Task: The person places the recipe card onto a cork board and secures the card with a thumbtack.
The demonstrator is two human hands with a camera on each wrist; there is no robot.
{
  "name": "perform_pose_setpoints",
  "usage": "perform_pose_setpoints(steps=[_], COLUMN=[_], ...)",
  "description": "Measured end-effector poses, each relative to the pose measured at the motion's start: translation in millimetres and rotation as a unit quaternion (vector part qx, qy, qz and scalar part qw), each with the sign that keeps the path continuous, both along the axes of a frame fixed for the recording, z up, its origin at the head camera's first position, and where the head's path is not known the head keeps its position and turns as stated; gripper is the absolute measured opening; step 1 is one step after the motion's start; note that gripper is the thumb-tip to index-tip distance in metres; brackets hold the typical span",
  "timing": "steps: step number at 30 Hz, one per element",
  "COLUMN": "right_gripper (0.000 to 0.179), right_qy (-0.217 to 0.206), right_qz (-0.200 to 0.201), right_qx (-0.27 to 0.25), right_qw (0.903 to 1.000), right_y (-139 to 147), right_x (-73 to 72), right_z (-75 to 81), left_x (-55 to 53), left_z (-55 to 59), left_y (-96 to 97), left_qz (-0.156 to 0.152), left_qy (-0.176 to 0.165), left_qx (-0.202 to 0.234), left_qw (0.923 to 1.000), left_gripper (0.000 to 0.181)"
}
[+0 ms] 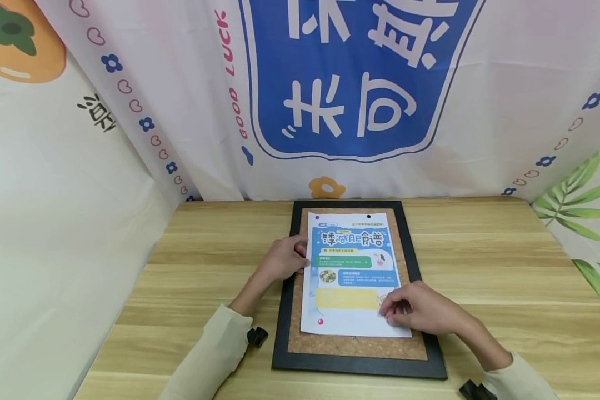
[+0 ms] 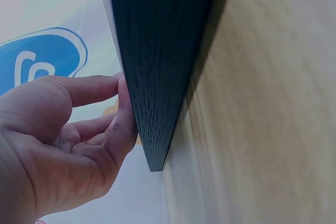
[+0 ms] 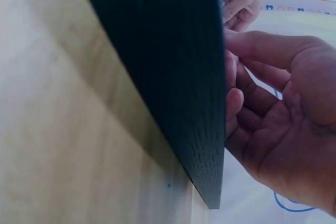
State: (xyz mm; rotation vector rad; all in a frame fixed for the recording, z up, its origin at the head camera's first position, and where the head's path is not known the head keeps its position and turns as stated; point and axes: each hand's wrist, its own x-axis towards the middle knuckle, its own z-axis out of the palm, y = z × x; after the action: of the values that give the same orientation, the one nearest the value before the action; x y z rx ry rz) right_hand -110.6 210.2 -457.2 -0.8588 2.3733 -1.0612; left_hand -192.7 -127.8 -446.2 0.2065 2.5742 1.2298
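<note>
A printed poster [image 1: 356,322] with blue, green and yellow text boxes lies on a cork board [image 1: 360,347] in a black frame [image 1: 360,365]. Small round pin heads show on it: a purple one [image 1: 317,217] top left, a black one [image 1: 368,216] top right, a pink one [image 1: 320,321] bottom left. My left hand [image 1: 286,257] rests at the poster's left edge, its fingers bent loosely. Over the lower right part of the sheet is my right hand [image 1: 422,308], fingers curled and thumb near the index finger. I cannot tell whether something small is between those fingertips.
The board lies on a wooden table [image 1: 205,266] whose back edge meets a printed curtain [image 1: 205,139]. A white cloth [image 1: 55,222] hangs along the left, and leaf-patterned cloth [image 1: 580,194] along the right. Black wrist devices [image 1: 256,336] sit at both sleeves.
</note>
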Motion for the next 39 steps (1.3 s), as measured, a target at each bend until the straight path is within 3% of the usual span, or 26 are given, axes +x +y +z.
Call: perform_pose_setpoints(steps=[19,26,39], right_gripper=[0.01,0.008,0.011], right_qy=[-0.026,-0.04,-0.042], right_qz=[-0.027,-0.011,-0.014], right_qx=[0.02,-0.005,-0.001], right_qw=[0.9991,0.9991,0.999], right_y=[-7,-4,-6], right_x=[-7.5,-13.3,-15.2], right_z=[-0.3,0.8,1.7], left_x=[-1.2,-1.8,-1.7], left_z=[-0.7,-0.8,-0.6], left_y=[1.4,1.5,2.3], left_qz=[0.002,0.007,0.009], left_qy=[-0.007,-0.006,-0.008], left_qx=[-0.003,-0.008,-0.01], left_qw=[1.0,0.9999,0.9999], left_gripper=[0.056,0.057,0.055])
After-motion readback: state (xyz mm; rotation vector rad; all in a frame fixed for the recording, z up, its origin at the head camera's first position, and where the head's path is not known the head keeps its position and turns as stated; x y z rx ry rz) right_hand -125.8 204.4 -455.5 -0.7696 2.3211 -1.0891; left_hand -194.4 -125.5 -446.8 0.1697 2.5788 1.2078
